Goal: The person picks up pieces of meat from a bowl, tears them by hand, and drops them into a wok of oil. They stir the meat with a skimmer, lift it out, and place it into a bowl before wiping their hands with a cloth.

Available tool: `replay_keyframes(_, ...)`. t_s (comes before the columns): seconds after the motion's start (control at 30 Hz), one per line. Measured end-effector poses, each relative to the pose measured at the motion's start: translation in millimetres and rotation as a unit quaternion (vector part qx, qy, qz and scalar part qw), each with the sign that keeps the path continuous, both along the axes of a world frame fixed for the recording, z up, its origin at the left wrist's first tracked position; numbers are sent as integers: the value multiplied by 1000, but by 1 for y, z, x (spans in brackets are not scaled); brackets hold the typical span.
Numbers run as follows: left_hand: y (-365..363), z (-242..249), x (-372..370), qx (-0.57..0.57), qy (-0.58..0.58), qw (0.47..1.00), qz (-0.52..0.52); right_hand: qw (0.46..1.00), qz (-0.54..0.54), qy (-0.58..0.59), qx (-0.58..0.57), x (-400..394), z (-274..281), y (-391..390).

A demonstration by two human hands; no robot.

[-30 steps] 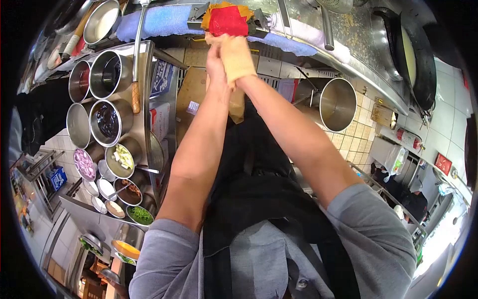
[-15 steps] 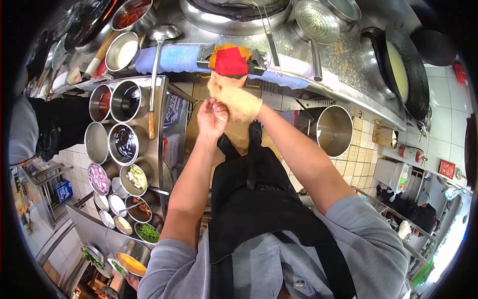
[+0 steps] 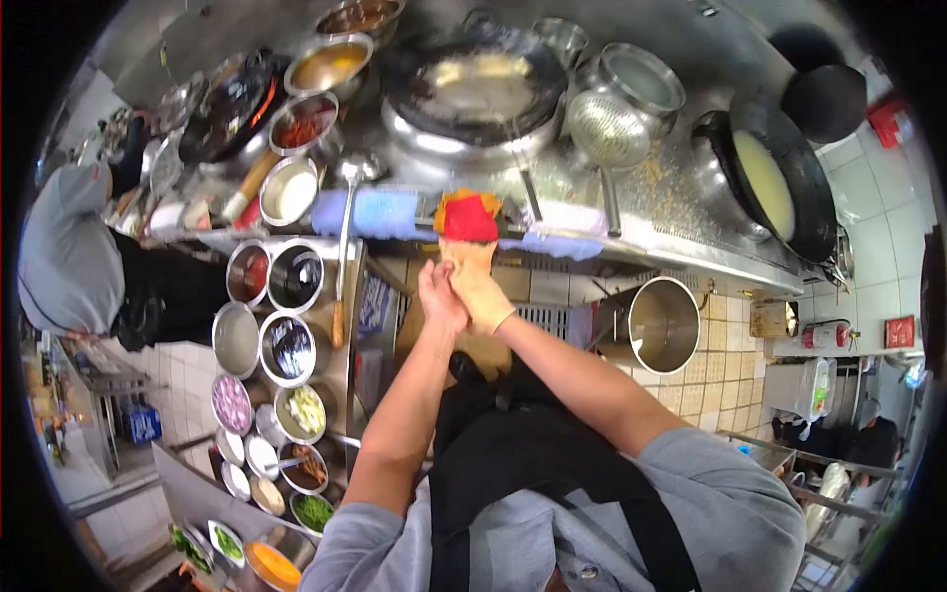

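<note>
In front of my body, below the counter edge, my two hands meet. A pale yellow glove (image 3: 481, 301) covers my right hand (image 3: 475, 276), which points away from me with its fingers seemingly stretched out. Bare, my left hand (image 3: 444, 299) presses against the glove's left side, its fingers curled at the glove. The exact pinch is hard to make out. Just beyond the gloved fingertips, a red and mustard folded cloth (image 3: 470, 217) lies at the counter edge.
On the stove counter sit a wok (image 3: 473, 94) with pale pieces in liquid, a perforated strainer (image 3: 607, 128), a ladle (image 3: 345, 227) and a tilted wok (image 3: 774, 183). Ingredient containers (image 3: 289, 347) fill the left side. A tall pot (image 3: 664, 326) stands right. Another person (image 3: 74, 247) is at left.
The view has tilted up, bringing more of the stove into sight. My gloved hand has turned from slanting left to pointing more straight ahead, with my left hand still against it.
</note>
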State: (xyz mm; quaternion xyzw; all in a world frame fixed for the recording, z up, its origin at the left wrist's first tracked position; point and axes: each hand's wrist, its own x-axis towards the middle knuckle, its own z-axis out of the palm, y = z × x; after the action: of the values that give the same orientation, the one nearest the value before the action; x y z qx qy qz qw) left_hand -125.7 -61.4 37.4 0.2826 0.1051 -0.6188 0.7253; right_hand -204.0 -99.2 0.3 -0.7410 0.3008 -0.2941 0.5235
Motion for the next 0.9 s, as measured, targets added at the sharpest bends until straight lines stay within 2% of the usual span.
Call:
replay_keyframes(0.03, -4, 3, -2, 12, -20, 1000, 17, 984, -4, 135, -119, -6, 8, -5)
replay_keyframes(0.07, -8, 10, -3, -1, -28, 1000, 9, 995, -80, 61, 12, 5, 5, -2)
replay_keyframes(0.1, -12, 17, -2, -6, -44, 999, 6, 995, -88, 53, 1, 10, 2, -7)
replay_keyframes(0.17, -18, 19, 1, -19, -65, 998, 2, 988, -128, -51, 71, 18, 11, -19)
replay_keyframes(0.2, -23, 11, 7, -50, -63, 997, -15, 941, -97, 107, -306, 13, 11, -33)
replay_keyframes(0.23, -25, -7, 16, -79, -62, 994, -30, 939, -101, 100, -312, 12, 19, -38)
replay_keyframes(0.27, -23, -38, 34, -205, 20, 974, -92, 991, -84, -43, 91, 13, 31, -41)
replay_keyframes(0.3, -20, -33, 31, -212, 13, 973, -95, 859, -44, -177, 478, 13, 40, -42)
replay_keyframes(0.33, -16, -23, 21, -43, -88, 988, -117, 860, -42, -182, 475, 11, 45, -41)
replay_keyframes(0.37, -11, -12, 13, 127, -185, 966, -132, 989, -56, -6, 137, 7, 47, -38)
replay_keyframes(0.4, -3, 8, 6, 141, -154, 968, -140, 957, -65, 173, -222, 3, 49, -32)
replay_keyframes(0.43, 6, 21, 1, 155, -123, 969, -148, 770, -67, 325, -545, 0, 51, -24)
replay_keyframes(0.47, 14, 6, 5, -2, -67, 984, -168, 736, 69, 393, -547, -7, 79, 1)
replay_keyframes(0.5, 21, -15, 12, 1, -46, 981, -188, 684, 203, 452, -536, -13, 106, 24)
replay_keyframes(0.53, 33, -25, 15, 19, -77, 977, -198, 682, 201, 454, -537, -21, 100, 28)
replay_keyframes(0.57, 43, -32, 16, 37, -104, 972, -210, 798, 281, 401, -351, -36, 92, 29)
replay_keyframes(0.6, 54, -41, 21, 45, -101, 970, -216, 870, 343, 323, -142, -50, 82, 30)
replay_keyframes(0.67, 86, -53, 31, 51, -133, 967, -211, 939, 216, 268, -8, -56, 124, 14)
replay_keyframes(0.7, 99, -52, 36, 39, -172, 964, -201, 962, 25, 268, -57, -65, 127, 1)
replay_keyframes(0.73, 111, -55, 38, 97, -192, 956, -201, 961, -83, 196, -177, -70, 126, -23)
replay_keyframes(0.77, 128, -60, 39, 150, -212, 945, -199, 928, -185, 202, -251, -74, 138, -40)
replay_keyframes(0.8, 145, -67, 39, 148, -211, 946, -199, 917, -226, 255, -209, -74, 153, -52)
replay_keyframes(0.87, 177, -93, 39, 326, -284, 872, -229, 896, -246, 306, -206, -66, 124, -82)
replay_keyframes(0.9, 196, -128, 44, 332, -281, 871, -230, 902, -229, 324, -171, -62, 104, -103)
